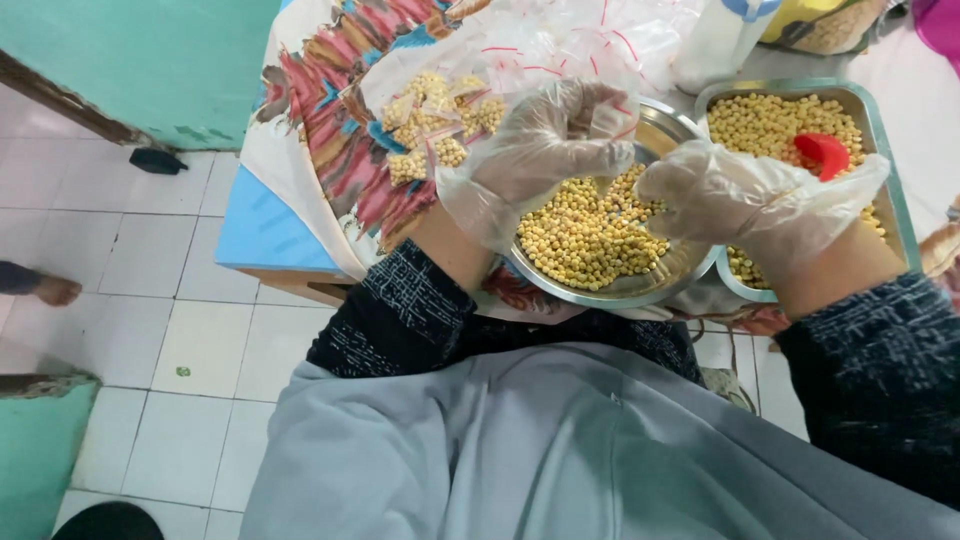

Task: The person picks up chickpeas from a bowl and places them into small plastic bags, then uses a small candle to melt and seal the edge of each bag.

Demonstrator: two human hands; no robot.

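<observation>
Small clear filled bags (432, 128) lie heaped on the patterned cloth, beside empty clear bags with red strips (560, 45).

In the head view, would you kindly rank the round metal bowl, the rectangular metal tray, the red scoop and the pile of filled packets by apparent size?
1. round metal bowl and rectangular metal tray: look alike, both partly hidden, so unranked
2. pile of filled packets
3. red scoop

Head camera, steep downward view.
It looks from close above the round steel bowl (610, 250), with floor tiles (150, 300) left of it.
</observation>
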